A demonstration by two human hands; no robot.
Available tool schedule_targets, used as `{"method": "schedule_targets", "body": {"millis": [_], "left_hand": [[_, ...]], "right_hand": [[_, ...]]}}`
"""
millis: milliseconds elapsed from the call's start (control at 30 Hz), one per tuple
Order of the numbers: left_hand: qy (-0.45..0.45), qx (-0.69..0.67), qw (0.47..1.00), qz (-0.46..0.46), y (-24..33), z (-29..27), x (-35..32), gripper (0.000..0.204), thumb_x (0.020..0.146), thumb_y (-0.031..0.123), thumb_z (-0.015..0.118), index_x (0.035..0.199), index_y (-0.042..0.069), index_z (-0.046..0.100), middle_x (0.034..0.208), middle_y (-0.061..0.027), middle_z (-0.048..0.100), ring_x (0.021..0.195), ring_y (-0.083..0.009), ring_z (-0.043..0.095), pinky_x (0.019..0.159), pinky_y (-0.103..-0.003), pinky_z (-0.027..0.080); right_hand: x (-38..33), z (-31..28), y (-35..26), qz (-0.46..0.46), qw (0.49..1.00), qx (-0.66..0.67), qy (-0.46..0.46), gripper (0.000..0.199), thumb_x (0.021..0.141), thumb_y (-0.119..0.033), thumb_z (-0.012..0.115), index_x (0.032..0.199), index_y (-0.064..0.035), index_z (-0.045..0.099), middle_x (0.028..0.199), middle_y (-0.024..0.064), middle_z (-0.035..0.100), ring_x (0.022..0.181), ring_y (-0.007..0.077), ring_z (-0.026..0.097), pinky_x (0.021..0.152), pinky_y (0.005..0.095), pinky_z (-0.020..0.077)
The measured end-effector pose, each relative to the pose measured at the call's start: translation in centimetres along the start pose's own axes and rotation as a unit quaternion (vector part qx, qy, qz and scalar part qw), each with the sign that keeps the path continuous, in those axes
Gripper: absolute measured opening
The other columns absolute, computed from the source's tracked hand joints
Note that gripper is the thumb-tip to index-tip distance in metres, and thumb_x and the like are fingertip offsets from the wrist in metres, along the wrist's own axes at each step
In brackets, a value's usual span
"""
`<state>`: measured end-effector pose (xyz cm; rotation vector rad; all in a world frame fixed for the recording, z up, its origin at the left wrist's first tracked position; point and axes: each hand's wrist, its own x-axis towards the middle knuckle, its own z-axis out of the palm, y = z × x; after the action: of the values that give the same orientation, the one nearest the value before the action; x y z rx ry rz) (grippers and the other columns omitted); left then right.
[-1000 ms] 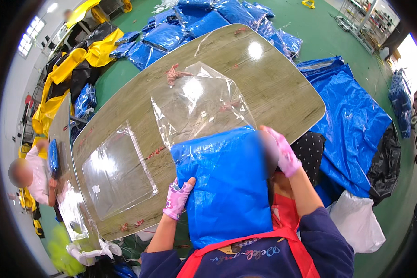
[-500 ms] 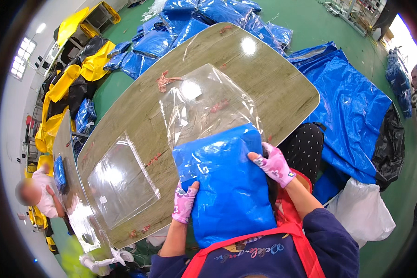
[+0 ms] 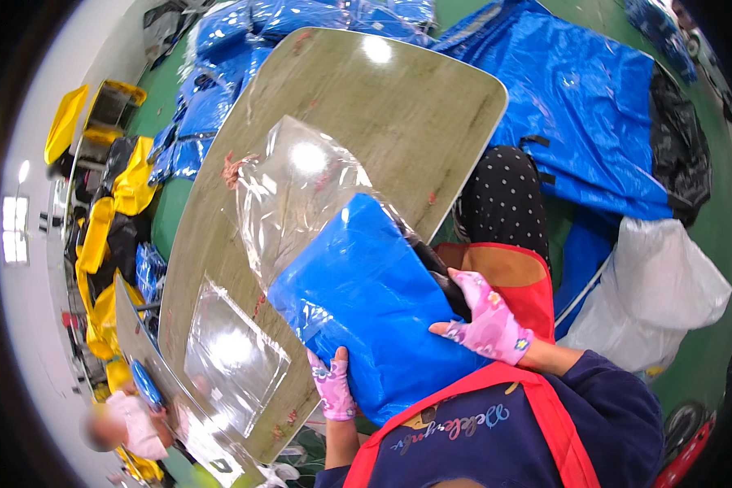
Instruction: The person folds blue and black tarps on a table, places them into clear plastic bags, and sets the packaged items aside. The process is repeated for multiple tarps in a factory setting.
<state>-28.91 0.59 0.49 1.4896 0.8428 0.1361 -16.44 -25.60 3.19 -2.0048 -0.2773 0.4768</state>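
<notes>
A folded blue tarpaulin is tilted against my body at the near edge of the table, its far end inside a clear plastic bag. Along its right side a black underside shows. My left hand, in a pink patterned fingerless glove, grips the near left edge, thumb on top. In a matching glove, my right hand holds the right edge, thumb on the blue face and the other fingers partly hidden at the black side. The open end of the bag wraps the tarpaulin; its exact rim is hard to make out.
On the wood-patterned table lie a flat clear bag and reddish ties. Wrapped blue packs are heaped beyond it. A large blue sheet and a white sack lie right. Another person works at the left.
The tarpaulin has turned, its right side swinging nearer and exposing the black underside. My right hand has shifted lower along its edge. The whole view has also turned.
</notes>
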Motion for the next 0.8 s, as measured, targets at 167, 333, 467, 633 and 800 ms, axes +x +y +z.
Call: {"method": "schedule_targets", "body": {"millis": [167,333,467,633,800], "left_hand": [[0.013,0.085,0.995,0.047,-2.2,-0.5,0.8,0.072,0.085,0.022,0.071,0.142,0.001,0.033,0.132,-0.0161,0.051,0.113,-0.0254,0.054,0.098,-0.038,0.044],[-0.039,-0.079,0.996,-0.031,-0.4,0.2,-0.5,0.075,0.081,0.029,0.076,0.140,0.002,0.037,0.131,-0.0138,0.052,0.115,-0.0259,0.054,0.099,-0.039,0.044],[-0.129,-0.098,0.981,-0.109,-1.0,-1.4,-1.5,0.077,0.076,0.029,0.081,0.137,0.003,0.042,0.126,-0.0111,0.057,0.112,-0.0262,0.057,0.096,-0.040,0.046],[-0.080,-0.068,0.987,-0.124,-2.5,-0.8,-1.0,0.066,0.078,0.024,0.080,0.132,0.002,0.048,0.117,-0.0104,0.062,0.100,-0.0236,0.062,0.086,-0.038,0.053],[-0.077,-0.091,0.985,-0.124,-3.0,-0.3,-2.0,0.062,0.080,0.023,0.077,0.132,0.003,0.049,0.118,-0.0102,0.062,0.101,-0.0228,0.062,0.086,-0.036,0.052]], "right_hand": [[1.2,1.2,2.2,0.098,0.966,0.235,-0.052,0.036,0.087,-0.022,0.071,0.109,0.0052,0.065,0.099,0.0134,0.070,0.085,0.0177,0.066,0.078,0.0289,0.0515],[2.0,0.8,4.0,0.187,0.850,0.473,-0.140,0.040,0.090,-0.024,0.069,0.117,0.0042,0.061,0.105,0.0054,0.065,0.090,0.0064,0.058,0.080,0.0228,0.0476],[1.1,2.1,4.2,0.033,0.985,0.163,-0.056,0.041,0.093,-0.023,0.064,0.123,0.0026,0.055,0.112,0.0108,0.065,0.104,0.0155,0.059,0.090,0.0284,0.0457],[1.7,2.0,3.2,0.100,0.923,0.359,-0.100,0.050,0.098,-0.029,0.056,0.135,0.0004,0.043,0.121,0.0144,0.058,0.109,0.0205,0.056,0.094,0.0308,0.0436],[-0.1,0.2,1.4,-0.076,0.995,-0.054,0.032,0.071,0.085,-0.040,0.070,0.136,0.0022,0.042,0.134,0.0194,0.047,0.117,0.0312,0.054,0.096,0.0356,0.0439]]}}
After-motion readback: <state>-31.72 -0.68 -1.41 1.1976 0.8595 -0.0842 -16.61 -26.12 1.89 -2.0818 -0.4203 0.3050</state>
